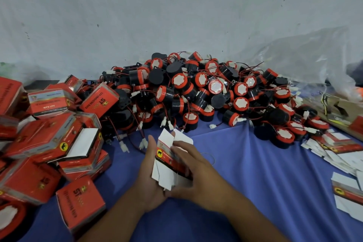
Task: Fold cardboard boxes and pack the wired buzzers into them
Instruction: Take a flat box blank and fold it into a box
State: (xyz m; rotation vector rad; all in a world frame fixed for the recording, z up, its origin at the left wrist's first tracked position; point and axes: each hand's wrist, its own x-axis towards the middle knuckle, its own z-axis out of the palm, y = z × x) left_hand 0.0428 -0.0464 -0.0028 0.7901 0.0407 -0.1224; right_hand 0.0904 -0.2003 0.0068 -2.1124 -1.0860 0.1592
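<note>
Your left hand (149, 175) cradles the flat carton (167, 165) at lower centre while your right hand (198, 173) grips its printed side, likely to pop it open.

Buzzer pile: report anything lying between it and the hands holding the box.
Nothing solid. Only blue cloth, with a few white connectors on loose wires, lies between the buzzer pile and the left hand and right hand, which both hold the unfolded box.
</note>
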